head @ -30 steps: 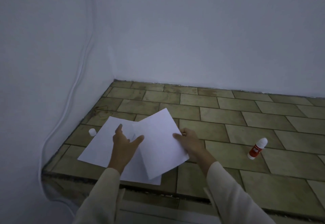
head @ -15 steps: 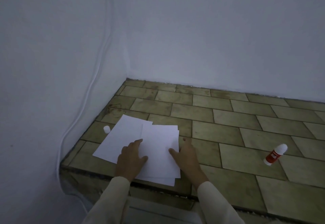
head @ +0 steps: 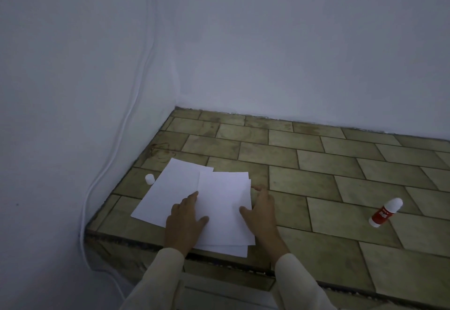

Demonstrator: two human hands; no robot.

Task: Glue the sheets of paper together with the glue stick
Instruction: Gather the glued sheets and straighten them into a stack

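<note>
1. Under both hands, near the front lip of a tiled ledge [head: 316, 175]: white sheets [head: 224, 202] stacked askew, with a bottom sheet [head: 170, 188] fanning out to the left beyond the left hand.
2. Left hand [head: 185, 219]: flat, palm down, fingers straight and together, thumb out, laid across the left edge of the top sheet and bridging both layers. Likely reason: pressing the overlap so the glue takes.
3. Right hand [head: 261, 209]: open and spread, thumb on the top sheet, fingertips along its right edge. Likely reason: keeping the edges from sliding while pressed.
4. Nothing gripped by either hand.
5. Glue stick [head: 386, 212]: on its side, well to the right of the right hand, red label, white end, untouched. Probably set aside once the spreading was done.
6. Small white cap [head: 149, 179]: upright, beyond and left of the left hand, just beside the bottom sheet.
7. Surface: olive-brown tiles in a staggered brick pattern, dark grout, rough front edge below the wrists.
8. Room: plain pale walls [head: 292, 41] meeting in a corner ahead, a white cable [head: 136, 90] trailing down on the left, dim light.
</note>
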